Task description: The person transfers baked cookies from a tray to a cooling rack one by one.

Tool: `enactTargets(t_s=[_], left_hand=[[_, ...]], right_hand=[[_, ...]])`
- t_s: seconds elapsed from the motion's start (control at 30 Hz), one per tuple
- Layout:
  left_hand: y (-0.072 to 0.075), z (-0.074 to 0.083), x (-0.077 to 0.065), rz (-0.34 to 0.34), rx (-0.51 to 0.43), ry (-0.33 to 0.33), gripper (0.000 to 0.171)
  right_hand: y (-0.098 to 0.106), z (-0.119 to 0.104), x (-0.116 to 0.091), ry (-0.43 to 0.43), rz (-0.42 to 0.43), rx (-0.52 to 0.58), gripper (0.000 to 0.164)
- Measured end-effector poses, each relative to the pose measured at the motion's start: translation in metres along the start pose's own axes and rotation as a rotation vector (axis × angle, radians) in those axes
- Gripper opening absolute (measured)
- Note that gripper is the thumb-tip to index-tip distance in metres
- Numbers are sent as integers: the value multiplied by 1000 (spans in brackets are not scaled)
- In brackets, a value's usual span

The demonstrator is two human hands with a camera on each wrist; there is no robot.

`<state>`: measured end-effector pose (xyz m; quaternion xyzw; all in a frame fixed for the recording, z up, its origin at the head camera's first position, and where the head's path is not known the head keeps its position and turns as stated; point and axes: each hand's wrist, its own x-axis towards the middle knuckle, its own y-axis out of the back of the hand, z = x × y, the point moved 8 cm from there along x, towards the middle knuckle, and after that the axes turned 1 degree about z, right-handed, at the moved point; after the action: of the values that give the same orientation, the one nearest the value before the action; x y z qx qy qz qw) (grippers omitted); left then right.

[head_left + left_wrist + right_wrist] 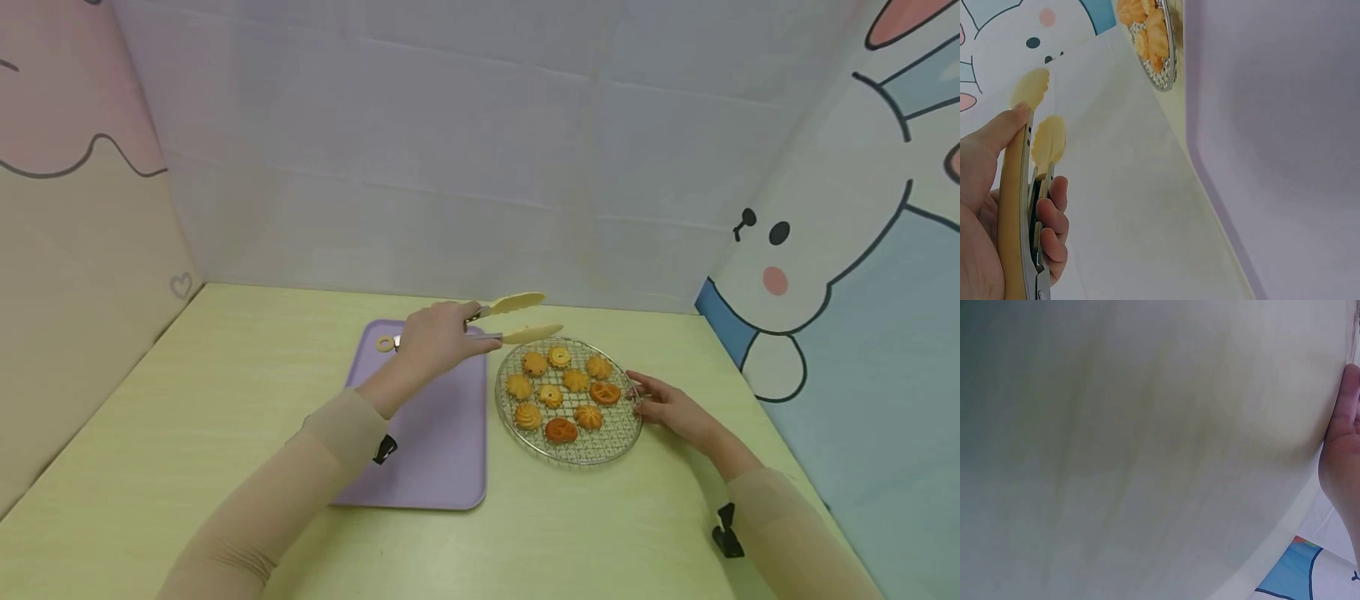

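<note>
My left hand point(437, 337) grips a pair of tongs point(1015, 212) with yellow scalloped tips, above the far part of a purple tray point(442, 442). The tips point(532, 333) stand apart with nothing between them and point right, toward the far edge of a round wire rack point(611, 442). Several cookies, among them a yellow swirl cookie point(528, 416) and a browner pretzel-shaped one point(604, 393), lie spread over the rack. At the rack's right edge is my right hand point(675, 414), thumb and fingers at the rim. The right wrist view shows only part of that hand point(1342, 431).
The pale yellow table point(247, 400) carries the tray at left and the rack at right. A white wall covering point(450, 167) rises behind its far edge. Side panels with cartoon drawings point(795, 275) stand at left and right.
</note>
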<state>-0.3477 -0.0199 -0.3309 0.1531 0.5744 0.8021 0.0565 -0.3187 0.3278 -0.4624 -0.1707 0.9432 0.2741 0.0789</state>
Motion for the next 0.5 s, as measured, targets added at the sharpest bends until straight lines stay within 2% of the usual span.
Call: enactTargets(t_s=[0.3, 0.5], left_hand=[[24, -22, -24, 52, -5, 18, 77], [39, -38, -39, 100, 6, 39, 69]], right_hand=[[1, 0, 0, 7, 5, -2, 65], [1, 1, 1, 1, 4, -3, 65]])
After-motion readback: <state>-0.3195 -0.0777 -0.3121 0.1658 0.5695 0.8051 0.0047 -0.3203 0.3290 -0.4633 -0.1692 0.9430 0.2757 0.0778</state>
